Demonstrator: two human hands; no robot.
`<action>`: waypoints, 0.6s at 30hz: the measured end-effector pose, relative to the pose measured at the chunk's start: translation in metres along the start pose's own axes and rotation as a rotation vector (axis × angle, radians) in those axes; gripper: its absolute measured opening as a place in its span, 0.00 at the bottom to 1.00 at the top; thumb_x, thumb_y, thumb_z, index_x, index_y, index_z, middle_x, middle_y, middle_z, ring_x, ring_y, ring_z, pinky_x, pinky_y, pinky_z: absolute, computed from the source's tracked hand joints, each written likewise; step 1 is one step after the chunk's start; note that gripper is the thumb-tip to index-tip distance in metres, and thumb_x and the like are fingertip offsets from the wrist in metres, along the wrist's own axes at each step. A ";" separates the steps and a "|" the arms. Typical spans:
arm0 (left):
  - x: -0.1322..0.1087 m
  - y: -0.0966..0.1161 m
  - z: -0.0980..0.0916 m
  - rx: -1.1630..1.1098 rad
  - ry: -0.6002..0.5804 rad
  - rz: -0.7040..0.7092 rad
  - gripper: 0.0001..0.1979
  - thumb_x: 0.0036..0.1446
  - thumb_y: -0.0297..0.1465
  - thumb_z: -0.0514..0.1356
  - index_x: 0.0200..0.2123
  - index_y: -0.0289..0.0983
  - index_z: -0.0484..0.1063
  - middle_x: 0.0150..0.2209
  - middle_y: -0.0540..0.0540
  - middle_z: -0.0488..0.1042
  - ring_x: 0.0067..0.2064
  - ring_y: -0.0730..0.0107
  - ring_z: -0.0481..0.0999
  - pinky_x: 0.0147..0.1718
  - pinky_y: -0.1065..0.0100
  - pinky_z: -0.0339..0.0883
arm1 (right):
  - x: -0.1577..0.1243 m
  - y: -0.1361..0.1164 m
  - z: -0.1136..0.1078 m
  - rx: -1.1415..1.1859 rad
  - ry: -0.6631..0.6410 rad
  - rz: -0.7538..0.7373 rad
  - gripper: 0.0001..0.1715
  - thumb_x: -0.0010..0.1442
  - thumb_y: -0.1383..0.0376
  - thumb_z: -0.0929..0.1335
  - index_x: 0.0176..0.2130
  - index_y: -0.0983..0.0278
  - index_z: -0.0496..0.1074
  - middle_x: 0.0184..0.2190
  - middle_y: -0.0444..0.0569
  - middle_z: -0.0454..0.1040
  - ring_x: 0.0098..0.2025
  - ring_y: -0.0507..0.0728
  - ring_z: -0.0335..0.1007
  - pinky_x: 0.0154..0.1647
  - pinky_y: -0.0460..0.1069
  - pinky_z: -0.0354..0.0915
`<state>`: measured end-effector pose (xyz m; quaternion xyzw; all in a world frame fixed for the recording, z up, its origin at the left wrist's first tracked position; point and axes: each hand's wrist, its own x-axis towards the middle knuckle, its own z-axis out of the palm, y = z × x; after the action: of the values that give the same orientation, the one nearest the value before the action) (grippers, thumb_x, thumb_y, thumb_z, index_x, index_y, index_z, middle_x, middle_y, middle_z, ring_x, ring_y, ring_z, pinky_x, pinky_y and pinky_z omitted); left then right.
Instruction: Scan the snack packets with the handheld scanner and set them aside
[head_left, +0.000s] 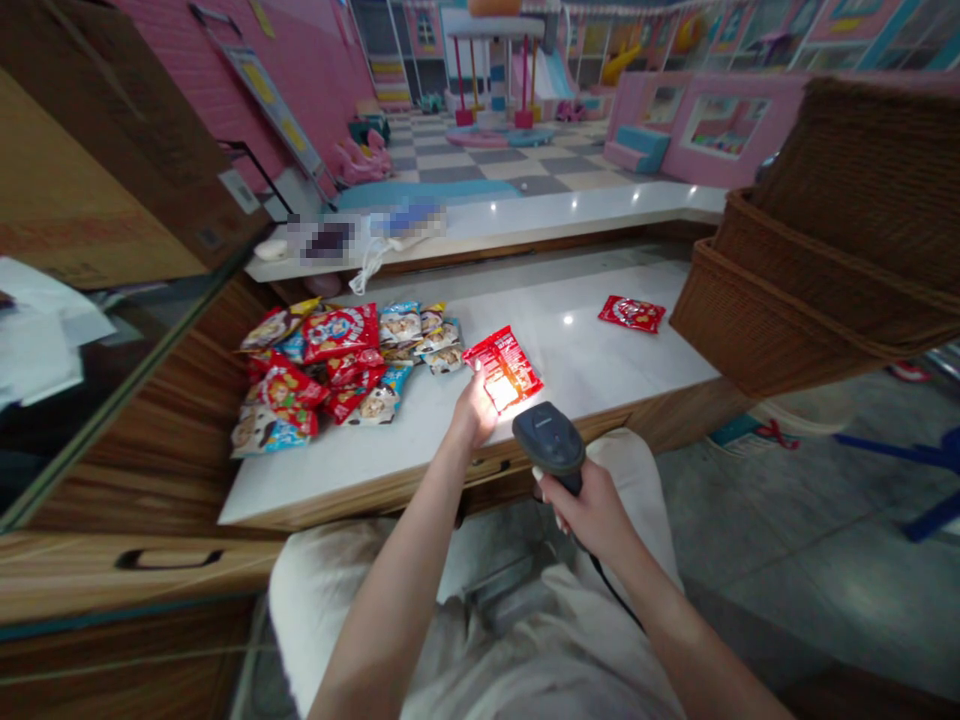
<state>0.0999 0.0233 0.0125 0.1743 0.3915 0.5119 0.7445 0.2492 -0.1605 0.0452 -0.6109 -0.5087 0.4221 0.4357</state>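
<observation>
1. Two hands show: the left hand (474, 405) pinches the near edge of a red snack packet (502, 368) over the tabletop (600, 365). Whether the packet touches the tabletop is unclear.
2. The right hand (592, 510) is clenched on a dark scanner (551, 440), which points at the packet. A bright glare washes out the packet's print.
3. A pile of packets (337, 370) lies to the left, its labels too small to read.

Table (600, 370): white top, wood edging. Packet pile (337, 370), red and blue wrappers, at 9 o'clock on it. Lone packet (631, 313), red, lies flat at 2 o'clock, near stacked wicker baskets (825, 270) at 3 o'clock. Cardboard box (90, 180) at 10 o'clock, papers (37, 340) beneath it. Playground (495, 90) at 12 o'clock.
</observation>
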 end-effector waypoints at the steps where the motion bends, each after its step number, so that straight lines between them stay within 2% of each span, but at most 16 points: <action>1: 0.001 0.001 0.000 0.001 0.002 -0.008 0.28 0.78 0.50 0.60 0.64 0.33 0.80 0.57 0.31 0.88 0.63 0.46 0.87 0.70 0.46 0.77 | 0.000 0.001 0.000 -0.001 -0.004 -0.001 0.13 0.59 0.51 0.72 0.30 0.56 0.73 0.14 0.41 0.70 0.16 0.59 0.72 0.19 0.48 0.63; 7: 0.004 0.001 0.001 -0.008 0.011 -0.006 0.26 0.78 0.49 0.61 0.60 0.33 0.82 0.56 0.31 0.88 0.65 0.44 0.86 0.71 0.45 0.75 | -0.001 0.001 0.000 0.008 0.002 0.008 0.13 0.58 0.52 0.72 0.30 0.55 0.72 0.13 0.40 0.69 0.17 0.58 0.72 0.19 0.48 0.62; 10: 0.002 -0.003 -0.002 -0.013 -0.033 0.055 0.23 0.76 0.48 0.65 0.56 0.34 0.82 0.56 0.32 0.88 0.65 0.44 0.85 0.72 0.43 0.73 | -0.001 -0.002 0.000 0.013 0.008 0.008 0.12 0.57 0.52 0.72 0.30 0.56 0.73 0.14 0.41 0.69 0.17 0.58 0.72 0.19 0.48 0.63; 14: -0.002 -0.009 -0.011 0.012 -0.152 0.181 0.16 0.66 0.36 0.76 0.53 0.36 0.81 0.55 0.38 0.89 0.62 0.51 0.87 0.74 0.45 0.71 | -0.001 -0.005 -0.001 0.017 0.018 0.013 0.12 0.56 0.51 0.71 0.30 0.55 0.73 0.13 0.39 0.68 0.15 0.58 0.69 0.18 0.48 0.62; 16: -0.004 -0.010 -0.014 0.032 -0.170 0.195 0.18 0.60 0.30 0.79 0.51 0.37 0.81 0.53 0.40 0.89 0.61 0.53 0.87 0.75 0.45 0.70 | -0.001 -0.005 -0.001 0.018 0.016 0.022 0.12 0.56 0.51 0.71 0.30 0.55 0.72 0.13 0.39 0.67 0.14 0.57 0.67 0.18 0.48 0.62; 18: -0.003 -0.011 -0.016 0.031 -0.161 0.197 0.20 0.60 0.30 0.79 0.52 0.37 0.80 0.53 0.41 0.89 0.61 0.53 0.87 0.75 0.45 0.70 | -0.001 -0.005 -0.001 0.023 0.013 0.031 0.12 0.56 0.51 0.71 0.31 0.55 0.72 0.13 0.38 0.67 0.14 0.57 0.67 0.18 0.48 0.61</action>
<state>0.0942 0.0134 -0.0033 0.2640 0.3191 0.5609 0.7169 0.2490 -0.1616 0.0509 -0.6163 -0.4916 0.4308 0.4393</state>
